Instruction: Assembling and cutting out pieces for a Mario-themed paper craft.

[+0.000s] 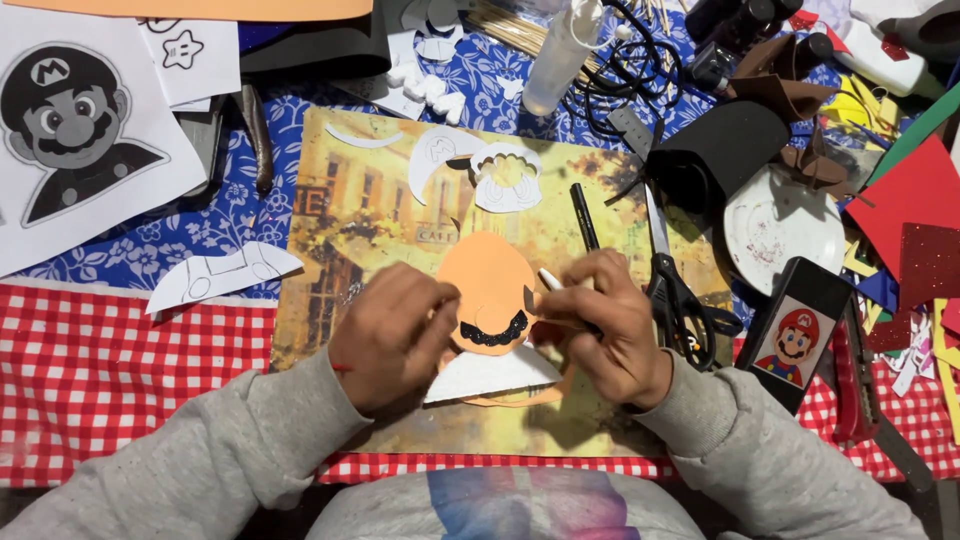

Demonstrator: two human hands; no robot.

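— What's that between the hands?

— An orange foam oval (pixel 490 285), smooth and matte, with a black glittery moustache shape (pixel 492 333) stuck near its lower edge. It lies on a yellowish picture mat (pixel 350 230) in the middle of the table, and a white paper piece (pixel 490 378) overlaps its bottom.

— Are the hands gripping it?

— The left hand (pixel 395 335) is curled, fingertips pressing on the oval's left edge. The right hand (pixel 610 325) is closed around a white-tipped pen (pixel 551 280), its fingers touching the oval's right side.

— Any printed things about?

— Top left, a white sheet (pixel 70 120) with a grey cartoon face in a cap. Right of the hands, a black phone (pixel 797 330) shows the same character in red and blue. Between phone and hand lie black-handled scissors (pixel 675 285).

— And the rest?

— A clear squeeze bottle (pixel 560 50) stands at the top, beside wooden skewers (pixel 505 28). White paper cutouts (pixel 470 170) lie above the oval. A white plate (pixel 785 225) sits to the right, red foam sheets (pixel 915 200) beyond it. Underneath are a red checked cloth (pixel 120 370) and a blue floral one (pixel 200 225).
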